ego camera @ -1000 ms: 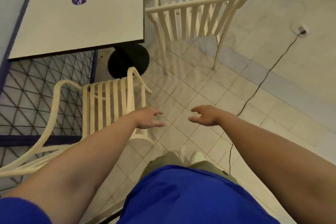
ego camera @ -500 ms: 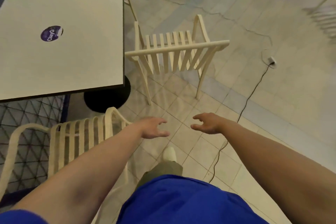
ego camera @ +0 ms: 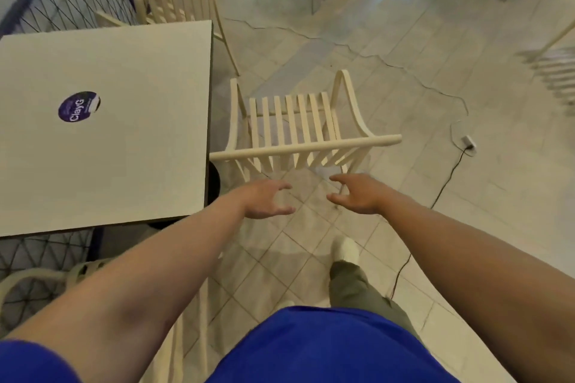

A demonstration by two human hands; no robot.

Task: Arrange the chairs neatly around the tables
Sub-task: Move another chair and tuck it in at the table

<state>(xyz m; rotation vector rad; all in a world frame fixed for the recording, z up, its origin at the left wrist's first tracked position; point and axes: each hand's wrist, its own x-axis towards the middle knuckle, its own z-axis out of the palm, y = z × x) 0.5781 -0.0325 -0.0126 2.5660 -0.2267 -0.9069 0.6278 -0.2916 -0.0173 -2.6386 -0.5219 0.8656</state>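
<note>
At the lower left a cream slatted chair (ego camera: 28, 278) is partly hidden under the left forearm, and its distance from the legs cannot be judged; it could be bumped if a step is taken sideways. The counter (ego camera: 124, 149) is set above it. The chair to be moved (ego camera: 298, 130) stands on the tiled floor just beside the counter's right edge, with its top rail (ego camera: 305, 148) turned toward the person. If this chair is swung carelessly, its near post could be knocked against the counter edge or the dark base (ego camera: 214, 179). The left hand (ego camera: 264, 199) and right hand (ego camera: 357, 194) are held wide with fingers spread, nothing is gripped, and they are just short of the rail. If the thin slats are caught instead of the rail, the chair could be tipped. Further right, a black cable (ego camera: 448, 177) is laid across the floor, where it could be snagged by a dragged leg or tripped over.
</note>
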